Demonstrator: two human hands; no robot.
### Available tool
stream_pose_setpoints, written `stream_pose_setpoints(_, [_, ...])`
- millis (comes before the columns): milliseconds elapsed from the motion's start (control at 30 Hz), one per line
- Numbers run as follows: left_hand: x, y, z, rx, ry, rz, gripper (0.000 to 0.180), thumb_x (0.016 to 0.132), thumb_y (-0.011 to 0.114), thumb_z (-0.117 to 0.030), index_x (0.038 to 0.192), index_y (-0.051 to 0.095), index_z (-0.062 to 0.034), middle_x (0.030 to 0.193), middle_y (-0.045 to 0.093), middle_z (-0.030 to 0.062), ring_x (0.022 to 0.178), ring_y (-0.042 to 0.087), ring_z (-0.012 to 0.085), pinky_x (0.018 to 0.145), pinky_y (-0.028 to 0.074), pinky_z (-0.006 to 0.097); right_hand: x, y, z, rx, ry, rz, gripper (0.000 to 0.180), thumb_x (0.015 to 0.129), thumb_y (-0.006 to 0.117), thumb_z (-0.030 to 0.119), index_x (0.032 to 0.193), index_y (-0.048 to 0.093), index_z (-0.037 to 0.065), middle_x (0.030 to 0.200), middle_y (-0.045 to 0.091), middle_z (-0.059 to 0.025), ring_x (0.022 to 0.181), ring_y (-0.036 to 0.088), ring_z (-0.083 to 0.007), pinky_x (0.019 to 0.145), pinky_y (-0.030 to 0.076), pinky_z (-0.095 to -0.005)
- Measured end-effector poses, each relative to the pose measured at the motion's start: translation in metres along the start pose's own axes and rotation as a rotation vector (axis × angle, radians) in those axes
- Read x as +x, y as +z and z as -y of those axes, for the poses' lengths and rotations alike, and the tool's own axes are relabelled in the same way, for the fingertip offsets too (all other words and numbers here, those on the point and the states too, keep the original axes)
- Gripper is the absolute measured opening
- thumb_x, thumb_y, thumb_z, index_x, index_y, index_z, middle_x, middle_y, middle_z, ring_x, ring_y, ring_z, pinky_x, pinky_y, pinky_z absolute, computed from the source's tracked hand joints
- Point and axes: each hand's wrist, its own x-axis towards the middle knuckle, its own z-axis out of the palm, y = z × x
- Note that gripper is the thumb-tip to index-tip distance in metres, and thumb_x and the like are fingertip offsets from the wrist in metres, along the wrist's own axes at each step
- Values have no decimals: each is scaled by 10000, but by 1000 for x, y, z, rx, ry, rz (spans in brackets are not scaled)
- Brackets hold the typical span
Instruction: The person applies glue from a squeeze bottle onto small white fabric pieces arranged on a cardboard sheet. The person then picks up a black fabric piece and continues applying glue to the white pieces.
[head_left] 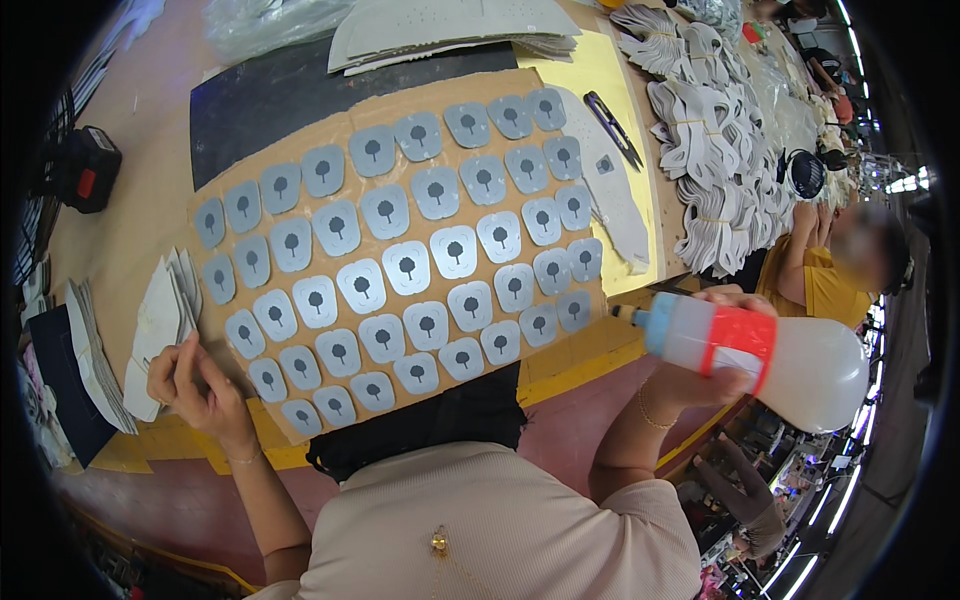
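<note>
The right hand [712, 385] was wrapped firmly round the soft-looking translucent plastic bottle with a red band and pale blue cap [742, 345], tipped nearly onto its side. Its dark narrow nozzle [621, 312] pointed left, just beside the right edge of the brown cardboard sheet [470, 90]; whether it touched, I couldn't tell. The left hand [200, 390] was loosely half-curled, with nothing visibly gripped, near the stack of off-white cut pieces [160, 320].

Good handling probably called for a light, even squeeze (a bottle tilted that far might dribble), with the nozzle kept low and the wrist off the rounded silver-grey patches with dark tree prints [407, 267], set in rows across the sheet.

Only narrow cardboard strips separated the patches. At far right, the dark-handled thread snips [613, 130] lay on a pale perforated piece [620, 210], limiting sideways swings. The roomiest approach seemed to be from near right, over the yellow table edge [565, 375].
</note>
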Motion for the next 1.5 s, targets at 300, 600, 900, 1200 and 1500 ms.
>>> stream_pose_setpoints(300, [0, 0, 0, 2, 9, 2, 267, 823, 574, 94, 1040, 645, -45, 981, 471, 41, 931, 434, 188, 801, 366, 298, -18, 18, -10, -255, -25, 190, 781, 642, 785, 489, 1126, 431, -11, 965, 476, -96, 839, 552, -187, 737, 500, -302])
stream_pose_setpoints(600, [0, 0, 1, 10, 19, -4, 268, 820, 579, 98, 1040, 645, -41, 984, 474, 42, 930, 436, 184, 792, 373, 292, -14, 17, -11, -164, -18, 156, 724, 666, 771, 454, 1121, 438, 1, 998, 469, -93, 830, 558, -203, 743, 507, -324])
stream_pose_setpoints(900, [1, 0, 0, 11, 17, -14, 265, 821, 582, 96, 1041, 644, -38, 985, 474, 48, 929, 440, 187, 795, 379, 294, -18, 12, 3, -44, 16, 105, 739, 666, 770, 473, 1136, 425, 18, 1024, 486, -86, 899, 578, -236, 766, 509, -363])
stream_pose_setpoints(1200, [-1, 0, 2, -9, 9, -9, 270, 819, 585, 93, 1043, 645, -45, 987, 471, 44, 927, 444, 183, 800, 375, 292, -35, 19, -5, -257, 46, 175, 792, 608, 796, 535, 1086, 439, 15, 925, 470, -76, 809, 556, -168, 710, 509, -281])
stream_pose_setpoints(1500, [0, 1, 2, 3, 22, -1, 273, 818, 579, 95, 1046, 645, -40, 996, 463, 47, 925, 450, 180, 798, 384, 289, -25, 14, 8, -38, -9, 42, 737, 660, 792, 466, 1103, 425, 5, 932, 477, -85, 846, 578, -218, 738, 543, -325])
